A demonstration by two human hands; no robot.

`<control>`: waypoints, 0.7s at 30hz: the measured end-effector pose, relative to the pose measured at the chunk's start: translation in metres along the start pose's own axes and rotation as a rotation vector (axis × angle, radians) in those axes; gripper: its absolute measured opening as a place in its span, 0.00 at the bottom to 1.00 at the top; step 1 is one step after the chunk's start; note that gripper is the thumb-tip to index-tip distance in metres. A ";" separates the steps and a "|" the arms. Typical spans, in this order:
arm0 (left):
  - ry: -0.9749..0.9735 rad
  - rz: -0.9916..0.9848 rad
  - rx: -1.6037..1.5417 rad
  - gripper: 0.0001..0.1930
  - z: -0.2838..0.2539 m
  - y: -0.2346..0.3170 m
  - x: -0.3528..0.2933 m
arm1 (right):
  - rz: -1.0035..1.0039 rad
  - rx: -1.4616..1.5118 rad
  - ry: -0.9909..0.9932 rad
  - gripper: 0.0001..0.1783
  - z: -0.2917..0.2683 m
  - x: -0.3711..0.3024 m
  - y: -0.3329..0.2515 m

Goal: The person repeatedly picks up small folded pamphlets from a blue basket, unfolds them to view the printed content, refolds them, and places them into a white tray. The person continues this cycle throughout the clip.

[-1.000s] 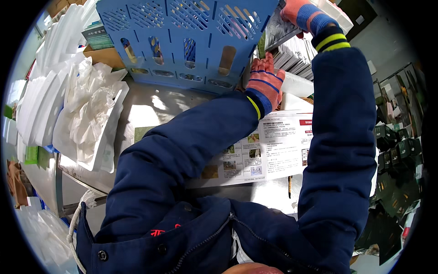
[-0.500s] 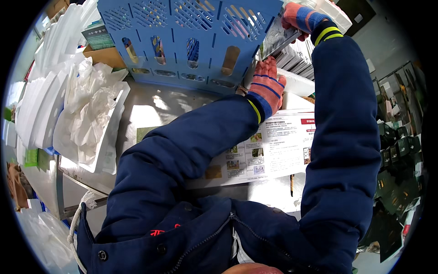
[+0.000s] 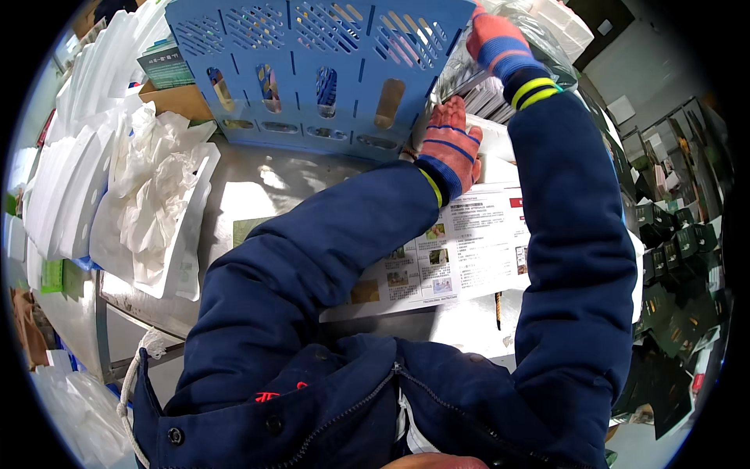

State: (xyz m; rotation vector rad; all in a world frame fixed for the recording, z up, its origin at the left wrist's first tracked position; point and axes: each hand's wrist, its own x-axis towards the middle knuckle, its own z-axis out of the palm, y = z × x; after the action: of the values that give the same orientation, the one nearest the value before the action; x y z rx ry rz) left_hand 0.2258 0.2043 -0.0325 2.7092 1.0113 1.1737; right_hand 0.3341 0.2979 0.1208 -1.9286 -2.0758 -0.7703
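My left hand (image 3: 449, 148), in a pink and blue striped knit glove, lies flat with fingers stretched out beside the near right corner of a blue plastic basket (image 3: 301, 125). Farther off, my right hand (image 3: 500, 47), gloved alike, is closed on a clear plastic bag (image 3: 539, 35) by the basket's right rim; its fingertips are partly hidden. Under that bag sits a stack of white papers (image 3: 484, 102). Below my left hand, a printed sheet (image 3: 476, 242) with small pictures rests on the metal table, partly covered by my left sleeve.
White foam trays (image 3: 70, 187) with crumpled white paper (image 3: 152, 187) crowd the left side. Behind them a cardboard box (image 3: 176, 102) holds green booklets (image 3: 168, 66). A short cord (image 3: 498, 309) lies by the sheet. Dark boxes (image 3: 680, 250) stand low on the right.
My right hand has moved left and away toward the basket's rim, and the clear plastic has shifted with it. My left hand stays nearly in place, its fingers a little more spread.
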 end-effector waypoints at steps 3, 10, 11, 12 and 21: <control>0.001 -0.007 -0.038 0.26 -0.007 0.002 0.001 | 0.051 -0.052 -0.272 0.12 -0.008 0.039 0.022; -0.022 -0.040 -0.113 0.26 -0.017 0.007 0.003 | 0.014 -0.074 -0.146 0.12 -0.025 0.028 0.001; -0.003 -0.032 -0.106 0.25 -0.016 0.008 0.002 | 0.016 -0.069 -0.138 0.12 -0.022 0.027 0.000; -0.029 -0.035 -0.107 0.25 -0.016 0.009 0.003 | 0.017 -0.066 -0.130 0.12 -0.020 0.025 0.000; -0.125 -0.069 -0.148 0.26 -0.025 0.008 0.006 | 0.043 -0.028 -0.117 0.12 -0.001 0.028 0.002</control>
State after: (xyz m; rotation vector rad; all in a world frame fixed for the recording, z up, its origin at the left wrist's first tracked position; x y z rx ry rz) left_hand 0.2167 0.1960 -0.0089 2.5751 0.9536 1.0108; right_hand 0.3321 0.3218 0.1358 -2.0727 -2.0923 -0.6969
